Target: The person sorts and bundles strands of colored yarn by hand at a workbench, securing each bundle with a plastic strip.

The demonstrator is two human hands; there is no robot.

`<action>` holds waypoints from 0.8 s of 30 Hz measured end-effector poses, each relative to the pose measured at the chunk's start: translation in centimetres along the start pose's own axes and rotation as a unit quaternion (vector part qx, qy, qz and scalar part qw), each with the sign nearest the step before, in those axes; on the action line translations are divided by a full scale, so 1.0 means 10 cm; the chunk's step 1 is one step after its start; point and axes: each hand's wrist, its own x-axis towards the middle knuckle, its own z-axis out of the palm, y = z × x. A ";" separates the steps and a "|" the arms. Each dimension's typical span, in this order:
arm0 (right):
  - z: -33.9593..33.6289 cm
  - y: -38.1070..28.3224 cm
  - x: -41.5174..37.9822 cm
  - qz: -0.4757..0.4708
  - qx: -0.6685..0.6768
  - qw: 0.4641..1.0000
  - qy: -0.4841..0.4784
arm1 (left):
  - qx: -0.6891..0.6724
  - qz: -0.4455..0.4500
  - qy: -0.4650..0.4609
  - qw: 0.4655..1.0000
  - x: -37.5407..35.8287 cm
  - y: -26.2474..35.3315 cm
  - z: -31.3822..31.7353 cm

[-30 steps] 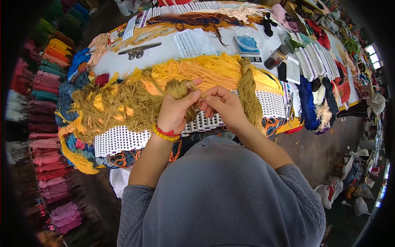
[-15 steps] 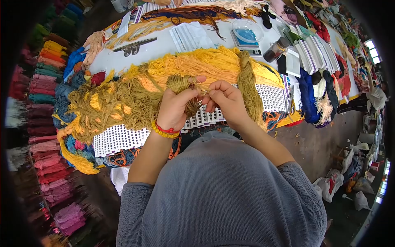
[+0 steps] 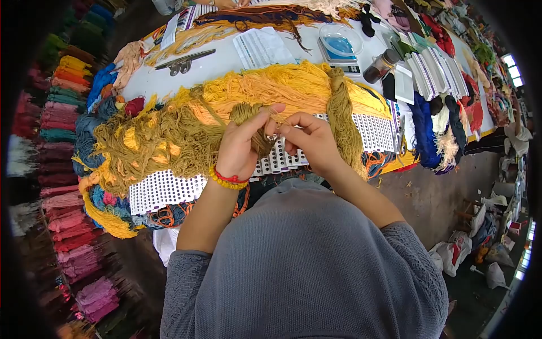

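My left hand (image 3: 240, 146) is closed around a bundle of olive yarn (image 3: 247, 112), its thumb pointing up and to the right. Close beside it, the fingertips of my right hand (image 3: 312, 141) are pinched together at the loose end of the same yarn; a small shiny bit shows between the hands but is too small to name. Under and behind them lie yellow and peach yarn (image 3: 271, 85) and a tangled olive heap (image 3: 169, 141). A hanging olive skein (image 3: 341, 113) lies to the right of my right hand. White cards with rows of holes (image 3: 164, 193) show beneath.
Behind the yarn are a metal clip bar (image 3: 185, 62), a paper sheet (image 3: 263, 48), a digital scale (image 3: 342, 66) with a clear dish, and a dark jar (image 3: 381, 66). Stacked cards (image 3: 432, 73) stand at the right. Another person's hand (image 3: 224, 3) shows at the far edge.
My left thumb has shifted up over the bundle toward its tip. My right hand has moved only slightly and stays pinched close to the left.
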 end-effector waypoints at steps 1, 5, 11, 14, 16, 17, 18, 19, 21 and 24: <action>-0.01 -0.02 0.01 0.000 0.000 1.000 0.000 | -0.005 -0.002 -0.007 1.000 0.00 0.00 -0.01; -0.16 -0.06 0.03 0.114 0.365 0.905 -0.189 | 0.014 -0.041 -0.003 0.999 -0.04 0.02 -0.02; -0.14 -0.21 0.02 0.026 0.284 0.933 -0.218 | -0.008 -0.020 -0.038 0.999 -0.02 0.02 0.02; 0.07 -0.19 0.01 0.002 0.118 0.991 -0.068 | 0.024 -0.021 -0.031 0.999 -0.03 -0.01 0.04; 0.10 -0.11 0.04 -0.003 0.039 0.999 -0.020 | 0.068 -0.005 -0.046 0.997 0.00 -0.07 -0.01; 0.08 -0.07 0.06 -0.003 0.040 0.999 -0.020 | 0.112 0.013 -0.060 0.992 0.01 -0.09 -0.02; 0.07 -0.05 0.07 0.005 0.007 1.000 -0.018 | 0.112 0.012 -0.060 0.992 0.00 -0.10 -0.02; 0.07 -0.05 0.08 0.012 -0.027 0.999 -0.016 | 0.119 0.007 -0.054 0.991 -0.01 -0.09 -0.01; 0.09 -0.04 0.07 0.002 -0.013 1.000 -0.009 | 0.126 0.002 -0.048 0.991 -0.03 -0.06 0.01; 0.10 -0.03 0.07 -0.012 -0.001 1.000 -0.004 | 0.039 -0.045 -0.076 0.995 -0.03 -0.02 -0.02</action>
